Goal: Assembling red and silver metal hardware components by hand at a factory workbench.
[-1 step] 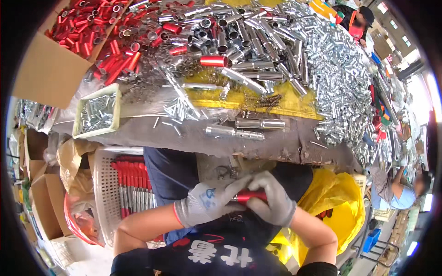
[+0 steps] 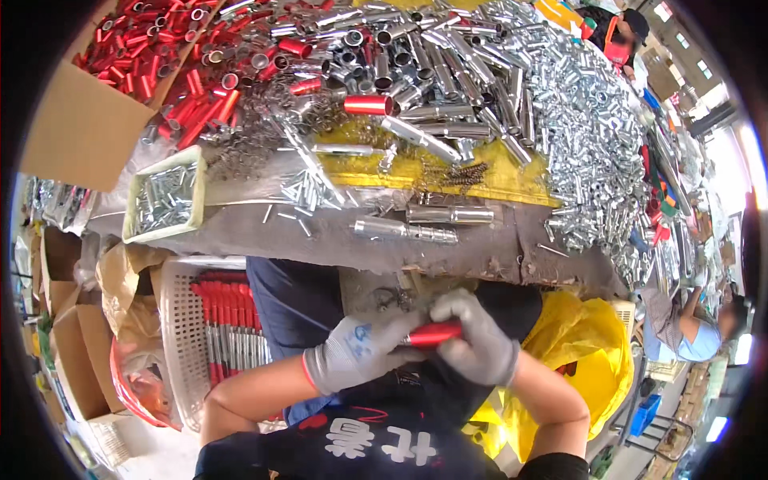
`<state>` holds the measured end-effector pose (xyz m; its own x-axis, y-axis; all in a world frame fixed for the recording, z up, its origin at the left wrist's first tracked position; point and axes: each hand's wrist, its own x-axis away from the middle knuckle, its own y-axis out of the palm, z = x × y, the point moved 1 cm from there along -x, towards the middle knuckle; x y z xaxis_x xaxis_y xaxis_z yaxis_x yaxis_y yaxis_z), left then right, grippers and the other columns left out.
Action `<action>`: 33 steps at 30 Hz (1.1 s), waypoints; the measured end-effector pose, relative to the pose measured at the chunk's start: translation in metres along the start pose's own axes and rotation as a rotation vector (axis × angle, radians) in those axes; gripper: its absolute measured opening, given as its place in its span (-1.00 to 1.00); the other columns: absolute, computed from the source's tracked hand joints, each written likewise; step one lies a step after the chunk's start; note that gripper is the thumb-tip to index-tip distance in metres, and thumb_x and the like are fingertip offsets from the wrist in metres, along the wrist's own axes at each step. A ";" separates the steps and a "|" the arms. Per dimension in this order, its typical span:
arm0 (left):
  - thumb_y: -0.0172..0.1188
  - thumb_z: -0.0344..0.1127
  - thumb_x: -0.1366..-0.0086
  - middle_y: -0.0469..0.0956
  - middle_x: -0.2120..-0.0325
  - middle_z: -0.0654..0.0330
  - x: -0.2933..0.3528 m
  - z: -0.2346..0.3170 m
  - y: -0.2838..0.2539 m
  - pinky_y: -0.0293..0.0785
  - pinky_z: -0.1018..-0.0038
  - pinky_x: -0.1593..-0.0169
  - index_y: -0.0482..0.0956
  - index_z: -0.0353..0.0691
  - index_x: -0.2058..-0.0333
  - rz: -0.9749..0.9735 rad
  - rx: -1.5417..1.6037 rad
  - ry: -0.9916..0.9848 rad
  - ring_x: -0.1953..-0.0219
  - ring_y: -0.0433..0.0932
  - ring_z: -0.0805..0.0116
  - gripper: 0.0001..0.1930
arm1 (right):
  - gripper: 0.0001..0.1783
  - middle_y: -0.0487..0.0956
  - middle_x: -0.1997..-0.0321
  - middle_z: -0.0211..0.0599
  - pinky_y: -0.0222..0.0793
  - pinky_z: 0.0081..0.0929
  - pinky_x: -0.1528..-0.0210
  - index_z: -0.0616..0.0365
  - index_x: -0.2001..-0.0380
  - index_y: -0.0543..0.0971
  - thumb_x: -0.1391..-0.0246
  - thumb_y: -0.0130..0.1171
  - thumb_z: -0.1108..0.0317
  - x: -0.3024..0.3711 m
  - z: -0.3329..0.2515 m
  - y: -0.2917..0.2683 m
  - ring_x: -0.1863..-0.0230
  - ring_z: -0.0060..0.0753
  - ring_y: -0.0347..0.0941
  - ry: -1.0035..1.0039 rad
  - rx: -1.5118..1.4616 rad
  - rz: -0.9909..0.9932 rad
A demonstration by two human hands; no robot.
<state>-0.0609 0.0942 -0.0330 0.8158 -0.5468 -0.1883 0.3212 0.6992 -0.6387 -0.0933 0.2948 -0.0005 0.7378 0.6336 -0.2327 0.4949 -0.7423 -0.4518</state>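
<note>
Near cluttered workshop table [image 2: 320,245], red tube [image 2: 436,333]

Red tube [image 2: 434,334]: finished in smooth gloss
Gloves [image 2: 360,348]: made of matt cloth
Silver tube [image 2: 452,214]: polished to metallic shine
Bench [image 2: 488,250]: covered in rough, matt sheeting

Bright, diffuse light; white glare [image 2: 752,164] beyond right edge of surface [image 2: 312,248]. Sharp highlights on chrome tube [image 2: 450,214] toward near edge; dimmer below that edge. Hands [image 2: 360,352] clearly lit. Fisheye bending, black corners
</note>
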 end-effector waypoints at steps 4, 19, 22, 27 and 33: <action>0.36 -0.03 -0.11 0.48 0.44 0.23 0.003 -0.022 0.018 0.43 0.50 0.34 0.42 -0.28 0.15 0.217 0.592 -0.442 0.44 0.47 0.48 -0.50 | -0.80 0.57 0.24 -0.11 0.37 -0.31 0.06 0.20 0.26 0.56 -0.09 0.03 0.37 -0.063 0.044 -0.073 0.17 -0.12 0.49 0.253 0.366 0.262; 0.24 -0.34 -0.19 0.45 0.58 0.24 0.016 -0.014 0.020 0.34 0.57 0.56 0.32 -0.24 0.13 0.126 1.148 -0.714 0.64 0.46 0.45 -0.66 | -0.79 0.57 0.12 -0.23 0.30 -0.35 -0.09 0.17 0.25 0.59 0.03 0.22 0.43 -0.058 0.099 -0.152 0.04 -0.22 0.47 0.227 0.645 0.203; 0.22 -0.46 -0.13 0.43 0.67 0.29 0.008 -0.008 0.026 0.33 0.60 0.59 0.41 -0.24 0.35 0.093 0.997 -0.748 0.68 0.43 0.52 -0.85 | -0.76 0.58 0.10 -0.33 0.35 -0.50 -0.01 0.24 0.17 0.56 -0.06 0.20 0.45 -0.042 0.092 -0.157 0.09 -0.47 0.47 0.427 0.348 0.336; 0.34 -0.24 -0.05 0.46 0.65 0.25 0.006 -0.003 0.022 0.39 0.53 0.50 0.47 -0.28 0.25 -0.026 0.664 -0.754 0.63 0.46 0.53 -0.65 | -0.73 0.59 0.19 -0.40 0.38 -0.68 0.20 0.23 0.14 0.58 -0.07 0.06 0.52 -0.013 0.015 -0.118 0.29 -0.67 0.45 0.393 0.167 0.367; 0.35 -0.31 0.00 0.47 0.63 0.18 0.002 0.009 0.033 0.38 0.46 0.47 0.50 -0.26 0.41 -0.091 0.369 -0.439 0.59 0.44 0.44 -0.76 | -0.76 0.53 0.41 -0.26 0.41 -0.29 0.25 0.03 0.30 0.61 0.14 0.28 0.42 0.035 -0.032 -0.056 0.32 -0.12 0.47 0.007 0.519 0.007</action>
<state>-0.0447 0.1206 -0.0481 0.8746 -0.4255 0.2325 0.4820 0.8156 -0.3202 -0.0803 0.3520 0.0443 0.7444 0.6261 -0.2321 0.1985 -0.5393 -0.8184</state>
